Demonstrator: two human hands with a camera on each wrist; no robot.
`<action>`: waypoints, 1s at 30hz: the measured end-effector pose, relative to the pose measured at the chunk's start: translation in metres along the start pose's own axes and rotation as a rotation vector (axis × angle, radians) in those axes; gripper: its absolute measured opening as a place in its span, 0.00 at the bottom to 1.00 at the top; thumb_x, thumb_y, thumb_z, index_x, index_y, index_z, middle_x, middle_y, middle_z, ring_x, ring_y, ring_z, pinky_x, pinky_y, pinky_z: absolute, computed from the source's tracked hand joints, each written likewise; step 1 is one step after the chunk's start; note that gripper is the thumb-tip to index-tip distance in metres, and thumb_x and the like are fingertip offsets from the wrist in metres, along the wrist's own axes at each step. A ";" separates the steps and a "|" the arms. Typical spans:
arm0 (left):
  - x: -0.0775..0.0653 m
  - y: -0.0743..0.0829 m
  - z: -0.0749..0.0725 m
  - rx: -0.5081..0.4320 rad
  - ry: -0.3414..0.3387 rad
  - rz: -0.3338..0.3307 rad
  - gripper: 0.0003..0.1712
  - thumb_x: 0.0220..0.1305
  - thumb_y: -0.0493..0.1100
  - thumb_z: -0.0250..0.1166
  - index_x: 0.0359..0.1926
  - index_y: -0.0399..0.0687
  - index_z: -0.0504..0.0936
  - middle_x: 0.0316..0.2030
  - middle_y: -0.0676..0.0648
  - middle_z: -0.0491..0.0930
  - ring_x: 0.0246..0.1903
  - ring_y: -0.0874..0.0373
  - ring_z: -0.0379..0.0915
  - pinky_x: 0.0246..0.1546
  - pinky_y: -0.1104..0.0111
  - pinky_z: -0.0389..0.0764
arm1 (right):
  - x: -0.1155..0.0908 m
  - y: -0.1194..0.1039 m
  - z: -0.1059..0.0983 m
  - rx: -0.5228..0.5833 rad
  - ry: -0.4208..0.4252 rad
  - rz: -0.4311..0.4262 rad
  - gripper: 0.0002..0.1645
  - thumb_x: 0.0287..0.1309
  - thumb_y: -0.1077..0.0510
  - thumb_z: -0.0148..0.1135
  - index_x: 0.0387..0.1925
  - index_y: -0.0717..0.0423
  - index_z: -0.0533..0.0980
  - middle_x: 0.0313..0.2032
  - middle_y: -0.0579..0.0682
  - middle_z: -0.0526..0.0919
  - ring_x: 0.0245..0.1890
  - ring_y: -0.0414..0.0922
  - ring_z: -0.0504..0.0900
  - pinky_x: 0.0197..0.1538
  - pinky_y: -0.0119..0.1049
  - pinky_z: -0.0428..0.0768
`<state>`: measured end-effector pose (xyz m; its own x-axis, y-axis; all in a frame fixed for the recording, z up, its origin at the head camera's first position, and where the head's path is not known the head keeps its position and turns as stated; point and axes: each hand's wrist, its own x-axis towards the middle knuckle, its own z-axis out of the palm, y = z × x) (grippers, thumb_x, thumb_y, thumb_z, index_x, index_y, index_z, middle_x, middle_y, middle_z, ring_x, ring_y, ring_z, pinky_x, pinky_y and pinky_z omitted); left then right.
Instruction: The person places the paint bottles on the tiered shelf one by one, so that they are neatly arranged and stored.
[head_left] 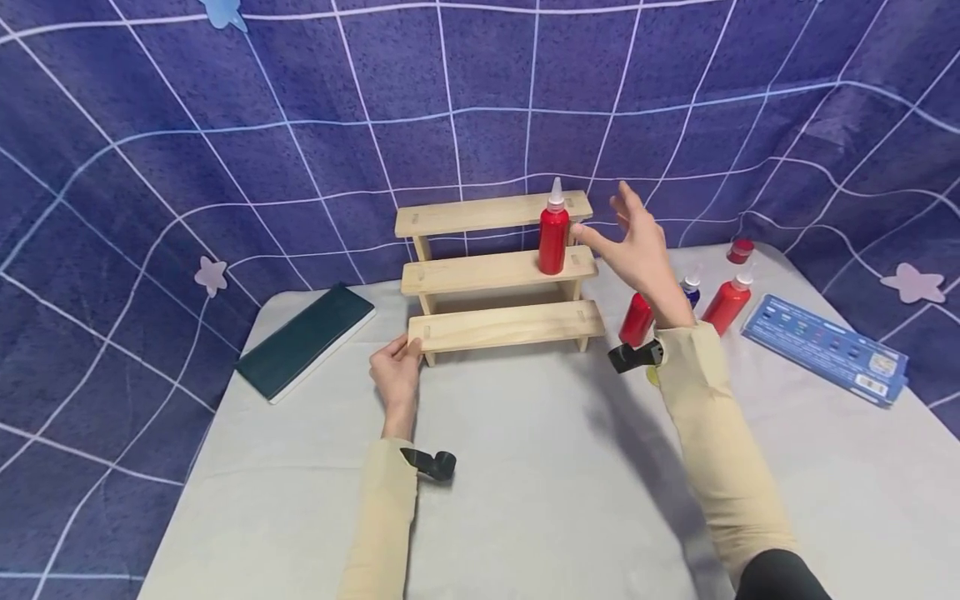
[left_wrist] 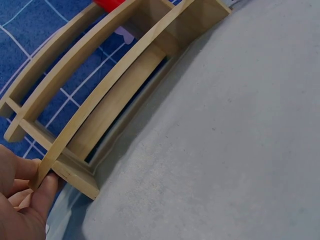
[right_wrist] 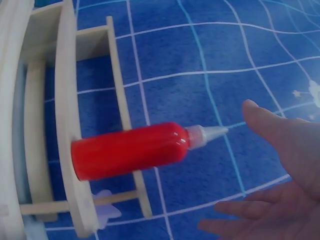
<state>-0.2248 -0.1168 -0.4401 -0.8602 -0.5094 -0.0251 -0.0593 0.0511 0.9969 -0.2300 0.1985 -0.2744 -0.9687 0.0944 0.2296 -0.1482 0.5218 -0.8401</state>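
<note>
A three-step wooden rack [head_left: 502, 327] stands on the table. In the head view my left hand [head_left: 395, 375] pinches the left end of its lowest step, and the left wrist view shows thumb and fingers on that board end [left_wrist: 45, 172]. One red squeeze bottle [head_left: 552, 240] with a clear pointed nozzle stands upright on the middle step, near its right end. Just right of this bottle, my right hand [head_left: 637, 250] is raised with fingers spread, apart from it. The right wrist view shows a gap between the nozzle [right_wrist: 212, 133] and the thumb [right_wrist: 265, 120].
Right of the rack stand another red bottle [head_left: 637, 320], a dark blue bottle [head_left: 691, 290] partly hidden by my right arm, and a further red bottle [head_left: 727, 305]. Nearby are a small red tub [head_left: 740, 251] and a blue flat box [head_left: 825, 348]. A dark green box [head_left: 306, 342] lies left.
</note>
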 end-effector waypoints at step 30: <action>0.000 0.000 0.000 -0.001 -0.028 -0.003 0.18 0.63 0.32 0.64 0.53 0.27 0.79 0.48 0.30 0.81 0.48 0.44 0.82 0.39 0.78 0.84 | -0.039 0.066 -0.097 0.136 0.363 0.131 0.49 0.61 0.52 0.65 0.76 0.48 0.49 0.74 0.54 0.58 0.73 0.47 0.58 0.75 0.37 0.57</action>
<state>-0.2251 -0.1171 -0.4404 -0.8740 -0.4850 -0.0306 -0.0620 0.0489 0.9969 -0.1822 0.3117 -0.2908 -0.8516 0.4586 0.2539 -0.0765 0.3705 -0.9257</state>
